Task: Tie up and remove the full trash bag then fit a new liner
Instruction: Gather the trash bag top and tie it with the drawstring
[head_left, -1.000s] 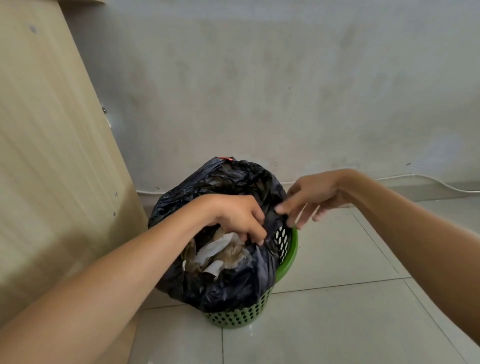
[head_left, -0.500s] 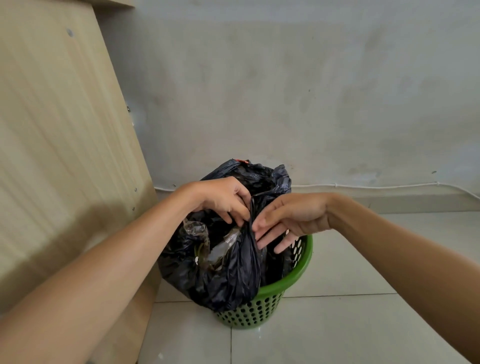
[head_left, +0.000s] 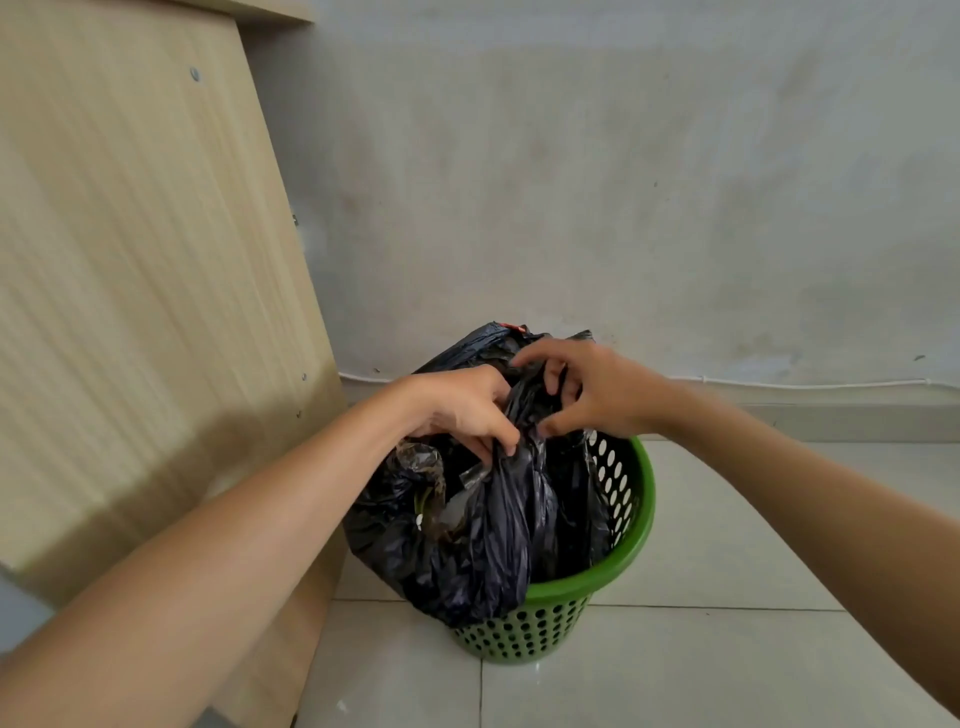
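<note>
A full black trash bag (head_left: 483, 540) sits in a green perforated bin (head_left: 618, 571) on the tiled floor, its plastic spilling over the bin's left rim. My left hand (head_left: 462, 405) pinches a gathered fold of the bag's top from the left. My right hand (head_left: 582, 389) grips the bag's upper edge from the right, fingers curled into the plastic. Both hands meet above the bag's middle. Crumpled waste shows through a gap below my left hand. No new liner is in sight.
A light wooden cabinet side (head_left: 145, 291) stands close on the left, touching the bag. A grey wall (head_left: 623, 182) rises behind the bin, with a white cable (head_left: 810, 385) along its base. Tiled floor (head_left: 727, 665) spreads to the right and front.
My right hand has moved left from the bin's right rim to the bag's top and taken hold beside my left hand. The bag's mouth has been gathered narrower, hiding the white paper.
</note>
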